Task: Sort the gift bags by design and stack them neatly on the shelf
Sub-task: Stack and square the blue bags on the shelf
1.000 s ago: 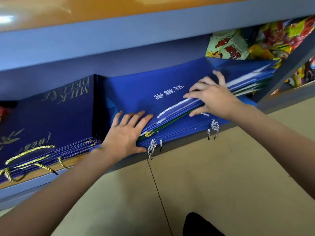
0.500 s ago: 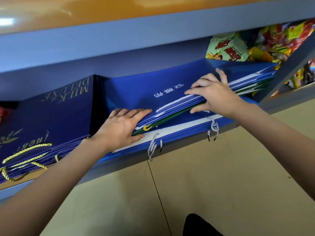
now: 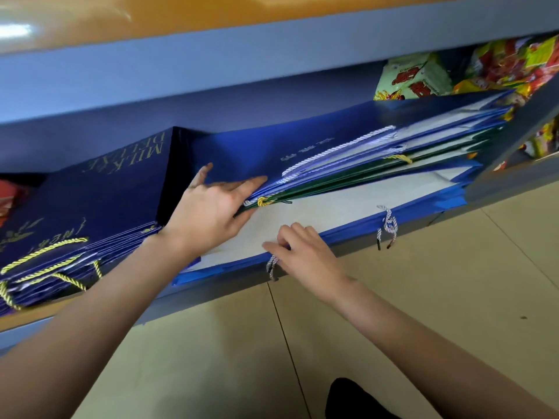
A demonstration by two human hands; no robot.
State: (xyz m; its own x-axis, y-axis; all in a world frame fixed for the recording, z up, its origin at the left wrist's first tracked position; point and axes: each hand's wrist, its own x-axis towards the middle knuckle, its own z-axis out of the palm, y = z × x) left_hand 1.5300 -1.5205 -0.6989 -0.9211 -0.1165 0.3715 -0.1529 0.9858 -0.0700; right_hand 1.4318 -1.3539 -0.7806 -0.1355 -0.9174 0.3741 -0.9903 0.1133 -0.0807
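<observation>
A stack of royal-blue gift bags with white twisted cords lies on the blue shelf. A dark green bag with a yellow cord sits inside the stack. My left hand grips the near-left corner of the upper bundle, fingers on top and thumb beneath, and holds it tilted up. This exposes the white face of the bottom blue bag. My right hand pinches that bag's front edge beside its cord handle. A separate pile of dark navy bags with gold lettering and yellow cords lies to the left.
Colourful snack packets fill the shelf's back right, behind the blue stack. The upper shelf board hangs close overhead. A slanted shelf brace stands at the right. Beige floor tiles and a dark shoe lie below.
My left hand has raised the upper bundle higher, opening a wide gap. My right hand left the top of the stack and came down-left to the front edge of the bottom bag.
</observation>
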